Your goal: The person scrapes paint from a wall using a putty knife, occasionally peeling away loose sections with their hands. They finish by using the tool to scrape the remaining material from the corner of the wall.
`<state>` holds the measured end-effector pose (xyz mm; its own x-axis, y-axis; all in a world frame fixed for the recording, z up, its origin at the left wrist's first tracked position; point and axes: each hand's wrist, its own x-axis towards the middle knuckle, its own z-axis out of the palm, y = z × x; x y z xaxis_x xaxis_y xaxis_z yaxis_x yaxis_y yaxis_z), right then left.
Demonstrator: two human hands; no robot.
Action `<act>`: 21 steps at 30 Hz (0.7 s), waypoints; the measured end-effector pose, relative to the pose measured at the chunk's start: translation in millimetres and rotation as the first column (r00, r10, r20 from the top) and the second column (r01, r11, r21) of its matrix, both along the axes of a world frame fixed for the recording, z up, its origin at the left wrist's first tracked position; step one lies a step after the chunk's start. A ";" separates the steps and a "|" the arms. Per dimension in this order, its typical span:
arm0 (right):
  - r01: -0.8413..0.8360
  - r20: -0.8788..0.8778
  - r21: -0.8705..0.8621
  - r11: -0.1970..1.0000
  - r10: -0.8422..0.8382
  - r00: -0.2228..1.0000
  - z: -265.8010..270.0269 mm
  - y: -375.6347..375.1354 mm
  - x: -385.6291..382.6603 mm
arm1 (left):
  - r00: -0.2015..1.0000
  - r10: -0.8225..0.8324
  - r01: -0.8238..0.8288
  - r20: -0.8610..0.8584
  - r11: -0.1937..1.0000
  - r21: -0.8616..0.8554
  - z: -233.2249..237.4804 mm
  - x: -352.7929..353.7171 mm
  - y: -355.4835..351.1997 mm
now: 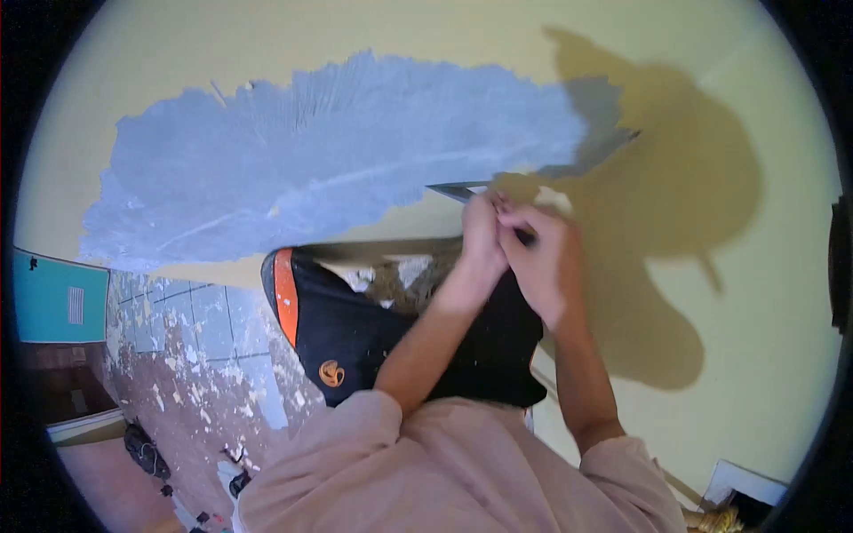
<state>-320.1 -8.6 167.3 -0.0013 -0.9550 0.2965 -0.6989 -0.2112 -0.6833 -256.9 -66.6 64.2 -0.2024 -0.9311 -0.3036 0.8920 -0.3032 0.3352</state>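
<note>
In front of me is a yellowish wall (426, 27) with a large stripped grey-blue patch (267, 160). Against the patch's lower edge lies the pointed metal blade of a scraper (451, 190). My right hand (549, 258) is closed round its dark handle, which shows only in part. Beside it, my left hand (482, 235) is closed, its fingers together at the blade's base by the right fingers; its grip is partly hidden. Just beneath both hands, a black bag with orange trim (355, 329) hangs open against the wall, with pale flakes (413, 269) inside.
Paint flakes (204, 400) litter the floor at lower left, near grey tiles (204, 320). A teal panel (58, 298) stands at far left, a black bundle (144, 449) below it. A white-framed opening (746, 487) sits at lower right. My shadow (702, 169) falls on the wall.
</note>
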 end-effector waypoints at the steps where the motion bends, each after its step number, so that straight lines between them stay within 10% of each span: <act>1: 0.026 0.123 0.204 0.979 -0.052 0.991 -10.4 -8.8 -3.1 | 1.000 -0.005 0.005 0.004 1.000 0.013 -1.6 0.2 7.9; 6: -0.053 0.125 0.001 0.999 0.053 0.991 3.7 -3.0 -6.3 | 0.983 -0.101 0.100 -0.151 0.995 -0.014 9.0 0.5 -3.8; 8: 0.027 -0.057 0.066 0.997 -0.023 0.998 -11.5 -7.3 3.7 | 0.996 -0.084 0.084 -0.003 0.990 0.114 11.6 5.2 -0.5; 9: -0.048 0.135 0.257 0.965 0.014 0.991 -14.3 -16.8 -4.8 | 0.997 -0.075 0.077 -0.019 0.986 0.146 7.4 1.9 0.8; 16: 0.007 0.043 0.099 0.995 -0.011 0.999 -8.9 -6.6 9.8 | 0.995 -0.062 0.053 0.079 0.992 0.114 10.6 13.6 0.4; 21: -0.044 -0.043 0.015 0.999 0.044 0.998 10.4 3.0 18.8 | 0.950 -0.180 0.170 -0.257 0.984 -0.062 19.8 27.9 9.5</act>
<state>-301.3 -5.6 177.7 0.0534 -0.9579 0.2820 -0.7183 -0.2330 -0.6556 -229.0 -57.1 84.0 -0.4300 -0.8841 -0.1831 0.8840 -0.4535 0.1133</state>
